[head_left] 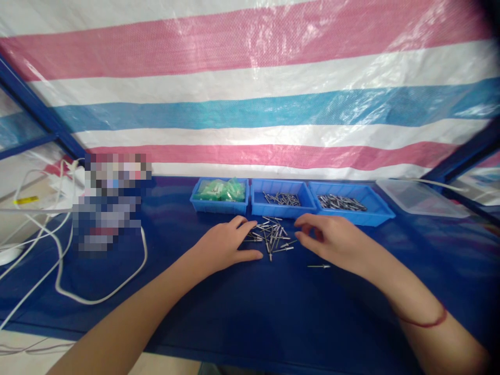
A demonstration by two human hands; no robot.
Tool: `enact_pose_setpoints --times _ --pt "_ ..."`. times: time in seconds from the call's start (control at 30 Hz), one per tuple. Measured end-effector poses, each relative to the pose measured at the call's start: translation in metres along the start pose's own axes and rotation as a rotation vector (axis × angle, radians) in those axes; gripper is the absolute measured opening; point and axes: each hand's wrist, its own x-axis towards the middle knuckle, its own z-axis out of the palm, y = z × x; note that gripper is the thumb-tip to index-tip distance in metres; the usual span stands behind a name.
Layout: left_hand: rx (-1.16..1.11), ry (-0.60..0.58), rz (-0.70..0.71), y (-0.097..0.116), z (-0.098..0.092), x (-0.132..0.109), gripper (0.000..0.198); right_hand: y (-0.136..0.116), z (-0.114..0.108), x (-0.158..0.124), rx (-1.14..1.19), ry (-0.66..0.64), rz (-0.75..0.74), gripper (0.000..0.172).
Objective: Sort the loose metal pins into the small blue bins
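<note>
A loose pile of silver pop rivets (pixel 273 234) lies on the dark blue table between my two hands. My left hand (pixel 230 242) rests at the pile's left side, thumb and fingers apart, with a few rivets close to its fingertips. On the other side, my right hand (pixel 328 237) hovers by the pile's right edge, its fingers bent and apart, and nothing shows between them. One single rivet (pixel 319 266) lies apart on the table, below my right hand.
Behind the pile stand three blue bins: one with green packets (pixel 221 190), a middle bin (pixel 283 210) and a right bin (pixel 375 216), both holding rivets. A clear plastic lid or tray (pixel 424 198) lies far right. White cables (pixel 97 301) run along the left.
</note>
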Motion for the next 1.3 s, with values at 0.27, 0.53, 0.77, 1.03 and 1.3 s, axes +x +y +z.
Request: enact_pose_setpoints --times 0.27,0.53,0.77,1.03,1.3 --pt "-0.113 -0.119 -0.022 -0.003 -0.022 -0.007 0.054 0.040 -0.008 -0.019 -0.069 -0.235 0.233 0.028" --pt "-0.136 -0.116 0.017 0.000 -0.020 -0.005 0.041 0.035 -0.013 -0.017 0.039 -0.222 0.160 0.016" --pt "-0.141 -0.042 0.072 0.003 -0.008 0.000 0.034 0.059 -0.013 -0.017 -0.089 -0.133 0.173 0.033" --pt "-0.279 0.106 0.180 0.014 0.010 0.006 0.029 0.032 -0.006 -0.009 0.031 -0.210 0.082 0.029" --pt "-0.180 0.231 0.156 0.028 0.027 0.001 0.085 0.035 -0.017 -0.024 0.119 -0.323 0.190 0.058"
